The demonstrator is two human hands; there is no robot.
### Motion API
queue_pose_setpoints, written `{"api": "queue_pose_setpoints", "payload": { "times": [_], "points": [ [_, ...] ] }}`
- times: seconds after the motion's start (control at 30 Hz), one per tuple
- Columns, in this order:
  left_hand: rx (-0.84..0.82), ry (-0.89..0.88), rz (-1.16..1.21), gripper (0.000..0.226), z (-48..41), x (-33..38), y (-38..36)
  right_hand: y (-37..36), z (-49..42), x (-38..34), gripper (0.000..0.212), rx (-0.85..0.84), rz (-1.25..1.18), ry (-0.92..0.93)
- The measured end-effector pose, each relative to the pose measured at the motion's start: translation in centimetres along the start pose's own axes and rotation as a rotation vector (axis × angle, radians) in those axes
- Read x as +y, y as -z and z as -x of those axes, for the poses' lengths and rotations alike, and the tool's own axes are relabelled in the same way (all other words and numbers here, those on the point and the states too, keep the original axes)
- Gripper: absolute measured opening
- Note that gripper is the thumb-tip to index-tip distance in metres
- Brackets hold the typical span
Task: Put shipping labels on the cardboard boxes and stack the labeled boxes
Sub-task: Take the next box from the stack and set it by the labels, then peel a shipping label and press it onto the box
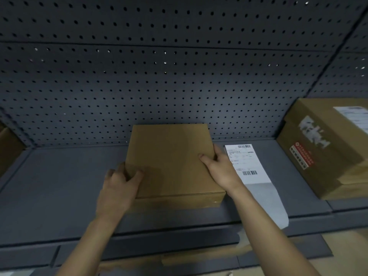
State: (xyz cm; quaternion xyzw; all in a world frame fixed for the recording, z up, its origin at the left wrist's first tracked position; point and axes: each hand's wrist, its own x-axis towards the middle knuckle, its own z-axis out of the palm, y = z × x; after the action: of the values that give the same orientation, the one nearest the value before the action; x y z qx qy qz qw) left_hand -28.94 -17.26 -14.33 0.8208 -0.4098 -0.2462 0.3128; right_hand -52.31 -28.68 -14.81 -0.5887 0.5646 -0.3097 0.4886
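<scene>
Dim light — dark grey perforated back panel (179, 76) above a grey metal shelf (59, 196).

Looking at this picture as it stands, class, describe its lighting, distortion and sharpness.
Head view: dim light, the dark grey perforated back panel murky; wide-angle bending bows the grey metal shelf; the plain brown cardboard box looks fairly sharp, the printed brown carton at right smeared, the white barcoded label sheet's small print unreadable.
</scene>
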Motion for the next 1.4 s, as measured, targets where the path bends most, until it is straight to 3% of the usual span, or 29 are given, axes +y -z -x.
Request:
{"api": "queue_pose_setpoints", "payload": {
  "times": [0.13, 0.2, 0.33, 0.43, 0.67, 0.93, 1.03, 1.27, 1.4],
  "points": [
    [-0.023, -0.021, 0.039, 0.043, -0.5, -0.4, 0.2, 0.1, 0.2, -0.2, 0.050, 0.008, 0.012, -0.040],
    [-0.033, -0.046, 0.039, 0.054, -0.7, -0.6, 0.1, 0.7, 0.4, -0.3, 0.062, 0.091, 0.040, -0.072],
    [0.053, -0.105, 0.022, 0.050, -0.4, 0.2, 0.5, 3.1, 1.4, 0.4, 0.044, 0.279, 0.139, -0.019],
    [0.169, -0.277, -0.057, 0.046, 0.0, 1.1, 0.5, 5.5, 2.1, 1.5, 0.036, 0.320, 0.249, -0.011],
    [0.201, -0.520, -0.058, 0.039, 4.1, 7.9, -4.4, 11.5, 3.7, 4.3, 0.037, 0.256, 0.350, -0.004],
    [0.031, -0.742, 0.031, 0.021, 11.2, 14.7, -13.9, 16.8, 5.1, 8.1, 0.039, 0.144, 0.502, 0.030],
    [-0.026, -0.717, 0.027, 0.020, 12.8, 15.0, -17.2, 17.1, 5.0, 8.9, 0.029, 0.101, 0.517, 0.010],
    [-0.098, -0.522, 0.017, 0.008, 13.8, 14.0, -20.6, 16.1, 4.0, 9.8, 0.042, 0.113, 0.476, -0.033],
    [-0.129, -0.374, 0.102, 0.013, 13.2, 13.5, -20.6, 16.8, 4.4, 9.4, 0.047, 0.117, 0.175, -0.039]
  ]
}}
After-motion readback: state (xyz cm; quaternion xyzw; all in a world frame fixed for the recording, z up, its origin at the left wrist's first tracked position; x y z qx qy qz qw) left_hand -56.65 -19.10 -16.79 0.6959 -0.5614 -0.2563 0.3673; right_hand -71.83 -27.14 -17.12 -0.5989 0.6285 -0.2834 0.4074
